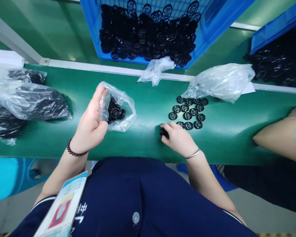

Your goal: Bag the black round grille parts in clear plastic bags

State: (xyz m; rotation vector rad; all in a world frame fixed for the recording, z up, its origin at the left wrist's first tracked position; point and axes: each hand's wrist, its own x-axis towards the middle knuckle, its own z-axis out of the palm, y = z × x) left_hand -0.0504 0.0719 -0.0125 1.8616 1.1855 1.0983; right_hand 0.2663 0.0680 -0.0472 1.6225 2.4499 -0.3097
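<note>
My left hand (92, 123) grips the near-left side of a clear plastic bag (127, 115), its thumb bent and fingers straight along the film. The bag's mouth gapes, and black round parts (115, 113) lie inside. Over the green table, my right hand (176, 136) pinches a black part (163, 132) between thumb and fingers. Just beyond that hand, several black wheel-like parts (187, 116) lie flat in loose rows on the table.
A blue crate (93, 33) of black parts stands at the back. Filled bags (37, 98) lie left, a whitish bag (222, 80) right, and a crumpled bag (155, 70) by the rail. Another person's arm (281, 135) rests at the right, below a second crate (268, 36).
</note>
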